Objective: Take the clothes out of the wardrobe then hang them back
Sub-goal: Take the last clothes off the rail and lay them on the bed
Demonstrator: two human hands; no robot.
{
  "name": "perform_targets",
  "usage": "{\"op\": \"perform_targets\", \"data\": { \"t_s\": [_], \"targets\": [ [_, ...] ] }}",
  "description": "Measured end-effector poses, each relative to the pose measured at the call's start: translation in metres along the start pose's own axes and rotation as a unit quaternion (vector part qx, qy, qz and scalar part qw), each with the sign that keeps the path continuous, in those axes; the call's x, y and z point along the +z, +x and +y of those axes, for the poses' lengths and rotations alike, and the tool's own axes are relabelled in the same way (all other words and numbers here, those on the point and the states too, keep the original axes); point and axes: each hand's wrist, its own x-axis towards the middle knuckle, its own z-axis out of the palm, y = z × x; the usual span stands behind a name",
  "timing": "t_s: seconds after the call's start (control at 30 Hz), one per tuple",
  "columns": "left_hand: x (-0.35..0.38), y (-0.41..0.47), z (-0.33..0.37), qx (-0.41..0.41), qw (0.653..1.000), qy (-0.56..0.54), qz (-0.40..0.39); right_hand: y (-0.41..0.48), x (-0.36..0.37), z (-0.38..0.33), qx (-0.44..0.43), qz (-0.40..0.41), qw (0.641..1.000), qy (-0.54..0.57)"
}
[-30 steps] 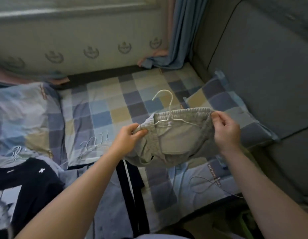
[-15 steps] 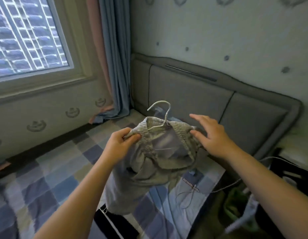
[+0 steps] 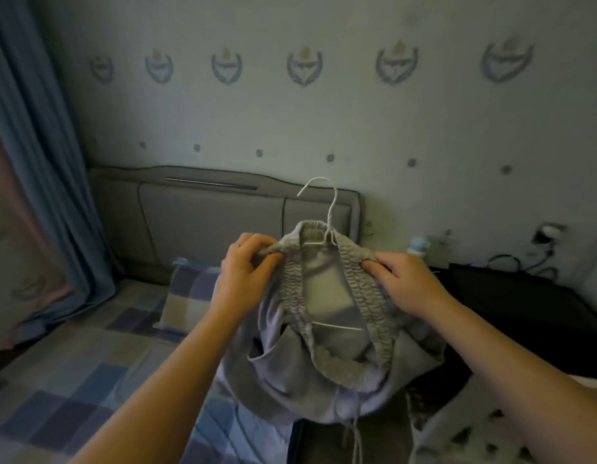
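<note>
Holding a pair of grey pants (image 3: 290,373) up in the air in front of the chest, the person has both hands on the gathered elastic waistband. The left hand (image 3: 247,266) pinches the band at its left side, fingers curled over the cloth with the thumb against them, and a thin ring (image 3: 238,245) shows on one finger. The right hand (image 3: 404,283) grips the band at the opposite side, fingers bent down over the edge. Between the two hands the waistband is stretched open, and a white hanger (image 3: 331,212) sits inside it: its hook rises upright above the top of the band, and its lower bar shows across the opening. The rest of the pants sags below the hands in loose folds, with a drawstring (image 3: 357,440) dangling from the bottom. How long the legs are cannot be told. Under and to the left of the pants lies a bed (image 3: 73,380) with a checked cover, and a checked pillow (image 3: 186,296) leans against a grey padded headboard (image 3: 196,222). A blue curtain (image 3: 33,162) hangs at the far left. Behind it all is a pale wall (image 3: 324,122) printed with a row of crests. At the right, a small bottle (image 3: 419,246) and some cables (image 3: 531,262) sit near a dark surface (image 3: 524,313).
</note>
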Motion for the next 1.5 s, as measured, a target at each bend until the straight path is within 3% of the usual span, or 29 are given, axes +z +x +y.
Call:
{"op": "perform_targets", "data": {
  "t_s": [0.17,0.23,0.43,0.57,0.7,0.87,0.97,1.23,1.37,1.5],
  "targets": [
    [0.102,-0.022,0.106,0.185,0.97,0.058,-0.149,-0.075,-0.108,0.053,0.088,0.093,0.992,0.019],
    [0.141,-0.031,0.139,0.216,0.954,0.081,-0.191,-0.112,-0.149,0.064,0.096,0.107,0.989,0.016],
    [0.231,-0.033,0.252,0.178,0.976,-0.085,-0.091,-0.216,-0.274,0.086,0.116,0.173,0.978,0.024],
    [0.293,-0.019,0.317,0.151,0.97,-0.056,-0.181,-0.264,-0.336,0.096,0.112,0.243,0.963,-0.039],
    [0.357,-0.012,0.377,0.156,0.955,-0.131,-0.214,-0.304,-0.388,0.097,0.087,0.358,0.93,-0.016],
    [0.425,-0.008,0.44,0.173,0.945,-0.179,-0.211,-0.348,-0.447,0.114,0.137,0.289,0.947,-0.03],
    [0.466,0.0,0.469,0.193,0.93,-0.208,-0.232,-0.363,-0.486,0.133,0.196,0.347,0.916,-0.043],
    [0.578,0.014,0.558,0.253,0.868,-0.277,-0.324,-0.384,-0.558,0.171,0.341,0.302,0.868,-0.197],
    [0.626,0.022,0.592,0.269,0.822,-0.323,-0.384,-0.388,-0.592,0.173,0.377,0.328,0.845,-0.192],
    [0.669,0.034,0.623,0.307,0.787,-0.301,-0.442,-0.393,-0.613,0.171,0.434,0.386,0.795,-0.178]
  ]
}}
